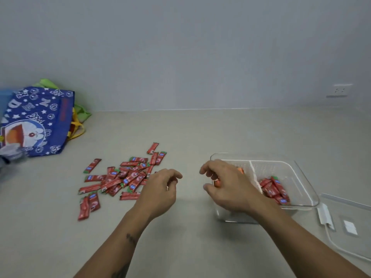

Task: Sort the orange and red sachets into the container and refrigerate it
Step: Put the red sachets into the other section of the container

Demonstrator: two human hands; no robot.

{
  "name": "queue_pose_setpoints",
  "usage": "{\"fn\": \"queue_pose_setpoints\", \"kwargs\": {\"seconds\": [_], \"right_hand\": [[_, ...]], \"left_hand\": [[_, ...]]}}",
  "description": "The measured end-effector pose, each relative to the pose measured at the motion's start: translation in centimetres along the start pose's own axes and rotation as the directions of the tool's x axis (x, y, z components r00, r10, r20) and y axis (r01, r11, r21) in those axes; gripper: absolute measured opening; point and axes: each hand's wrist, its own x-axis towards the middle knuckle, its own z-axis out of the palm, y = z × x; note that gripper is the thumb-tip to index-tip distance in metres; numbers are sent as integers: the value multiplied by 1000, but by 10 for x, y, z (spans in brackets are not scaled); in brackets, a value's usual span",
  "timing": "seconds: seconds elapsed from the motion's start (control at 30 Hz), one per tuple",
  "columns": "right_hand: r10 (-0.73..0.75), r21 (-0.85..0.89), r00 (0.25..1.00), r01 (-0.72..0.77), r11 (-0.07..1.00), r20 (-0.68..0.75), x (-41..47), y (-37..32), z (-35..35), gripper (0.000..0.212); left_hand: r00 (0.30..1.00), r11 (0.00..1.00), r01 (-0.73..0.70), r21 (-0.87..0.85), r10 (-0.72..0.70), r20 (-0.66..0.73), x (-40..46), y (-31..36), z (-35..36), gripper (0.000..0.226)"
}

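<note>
Sachets (pixel 120 180), red with green ends and blue labels, lie in one loose pile on the desk (pixel 190 133), too overlapped for me to count. One clear container (pixel 301 177) with two compartments sits at three o'clock of the pile; several red ones fill its right compartment. My left hand (pixel 160 189) hovers empty, fingers curled, touching the pile's edge. My right hand (pixel 226 185) pinches orange sachets (pixel 217 182) over the left compartment.

I read this as a home: a plain beige counter (pixel 200 133) against a bare painted wall (pixel 180 47) with a wall socket (pixel 339 90), and a cartoon-printed shopping bag (pixel 38 121) slumped at the left.
</note>
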Motion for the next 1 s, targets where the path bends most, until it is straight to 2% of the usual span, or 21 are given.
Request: {"fn": "queue_pose_setpoints", "kwargs": {"seconds": [0.27,0.4,0.47,0.57,0.67,0.73,0.83,0.93,1.0], "right_hand": [[-34,-43,959,48,998,280,78,-87,115,36],[5,-43,926,12,999,377,104,-111,167,35],[41,-76,905,-10,997,423,113,-118,188,39],[129,-153,870,-63,986,476,127,-122,213,41],[205,-258,829,-76,963,521,133,-119,235,34],[250,-329,802,-71,942,542,131,-116,247,54],[246,-369,841,-59,928,482,126,-114,260,66],[223,-411,871,-27,911,437,121,-108,268,59],[229,-429,873,-25,903,431,120,-105,270,40]], "left_hand": [[949,943,311,119,-302,-86,-50,-137,-76,26],[860,813,510,281,-486,-154,-64,-194,-103,27],[818,734,560,384,-563,-115,-66,-212,-110,35],[774,680,598,425,-626,-88,-62,-235,-110,48],[755,661,619,424,-650,-87,-51,-249,-99,60],[759,663,612,431,-645,-86,-42,-253,-88,68],[780,669,597,443,-614,-123,-32,-258,-75,68],[832,712,539,450,-533,-154,-30,-268,-66,57],[861,755,498,427,-491,-135,-32,-274,-64,57]]}}
